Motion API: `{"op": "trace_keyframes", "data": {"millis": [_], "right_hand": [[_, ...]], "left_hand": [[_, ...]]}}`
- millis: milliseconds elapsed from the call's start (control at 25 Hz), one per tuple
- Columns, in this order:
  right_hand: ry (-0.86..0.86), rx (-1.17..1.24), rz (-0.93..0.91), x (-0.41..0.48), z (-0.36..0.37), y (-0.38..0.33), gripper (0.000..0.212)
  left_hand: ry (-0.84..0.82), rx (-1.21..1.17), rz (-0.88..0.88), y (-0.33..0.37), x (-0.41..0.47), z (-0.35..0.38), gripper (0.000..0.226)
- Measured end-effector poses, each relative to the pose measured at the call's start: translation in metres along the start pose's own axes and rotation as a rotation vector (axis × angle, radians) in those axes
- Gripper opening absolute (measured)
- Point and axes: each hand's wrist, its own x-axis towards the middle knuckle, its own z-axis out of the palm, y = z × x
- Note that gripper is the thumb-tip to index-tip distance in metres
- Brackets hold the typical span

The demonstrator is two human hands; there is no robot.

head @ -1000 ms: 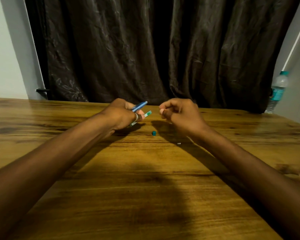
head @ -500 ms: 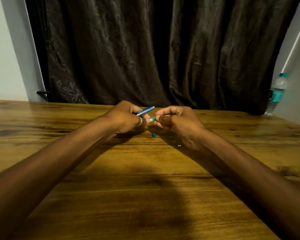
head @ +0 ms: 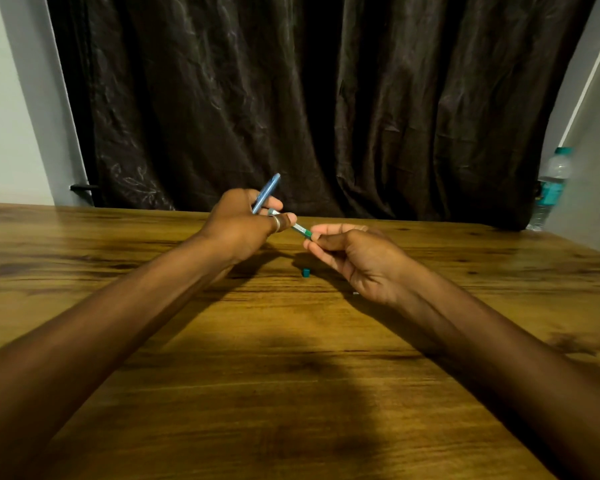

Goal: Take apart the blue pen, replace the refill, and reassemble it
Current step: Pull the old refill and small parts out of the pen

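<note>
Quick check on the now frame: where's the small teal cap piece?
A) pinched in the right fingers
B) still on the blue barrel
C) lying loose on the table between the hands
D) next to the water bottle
C: the small teal cap piece lies alone on the wooden table, below and between the left hand and the right hand, touching neither.

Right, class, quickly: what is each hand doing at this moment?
Left hand: closed, holding the blue pen barrel and one end of the thin green piece.
Right hand: closed, pinching that piece's other end.
</note>
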Motion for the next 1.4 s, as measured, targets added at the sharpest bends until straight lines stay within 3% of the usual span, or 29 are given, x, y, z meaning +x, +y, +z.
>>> {"op": "trace_keyframes", "data": {"millis": [360,720,1240,1400], "right_hand": [[-0.107,0.068,0.001,-0.001,0.004,0.011,0.022],[-0.115,0.071,0.018,-0.003,0.002,0.009,0.020],[-0.022,-0.102,-0.091,0.009,-0.012,0.003,0.016],[-0.008,-0.178,-0.141,0.008,-0.012,0.005,0.019]], "left_hand": [[0.097,-0.101,0.039,-0.005,0.005,-0.001,0.020],[0.076,-0.073,0.008,-0.002,0.001,-0.002,0.018],[-0.360,0.118,-0.104,-0.008,0.005,-0.017,0.019],[-0.404,0.180,-0.104,-0.009,0.006,-0.017,0.012]]}}
